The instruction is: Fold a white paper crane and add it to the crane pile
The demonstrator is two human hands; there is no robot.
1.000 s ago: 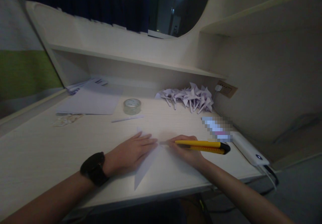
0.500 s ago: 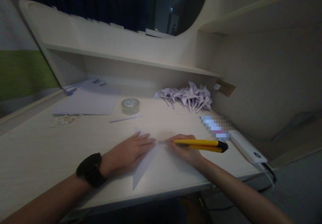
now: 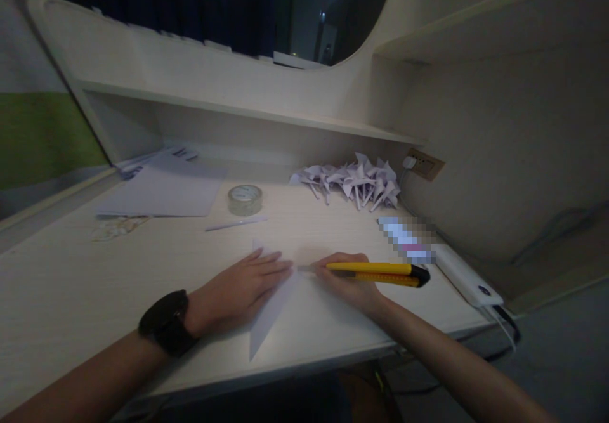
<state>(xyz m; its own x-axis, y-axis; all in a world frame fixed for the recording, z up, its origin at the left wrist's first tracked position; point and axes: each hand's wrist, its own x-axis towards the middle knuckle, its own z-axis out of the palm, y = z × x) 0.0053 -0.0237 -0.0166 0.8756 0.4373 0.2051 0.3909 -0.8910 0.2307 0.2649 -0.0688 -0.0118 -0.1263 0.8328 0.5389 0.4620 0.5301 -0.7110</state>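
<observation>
A folded, triangular sheet of white paper [image 3: 266, 334] lies on the desk near its front edge. My left hand [image 3: 247, 286] rests flat on it, fingers stretched to the right, covering much of its middle. A yellow utility knife [image 3: 375, 267] is gripped in my right hand [image 3: 349, 280], its black end pointing right. Its blade reaches left to the paper's right corner, close to my left fingertips; whether it is inside the fold I cannot tell. Behind the paper lie a thin rolled paper stick [image 3: 236, 224] and a roll of clear tape [image 3: 245, 200].
Several paper pinwheels [image 3: 356, 179] are heaped at the back under the shelf [image 3: 247, 112]. A stack of white paper [image 3: 162, 188] lies at the back left. On the right are a blurred-out phone [image 3: 404, 239] and a white power bank [image 3: 469, 277] with cables.
The view has shifted very slightly. Both hands, the knife and the folded paper keep nearly the same positions.
</observation>
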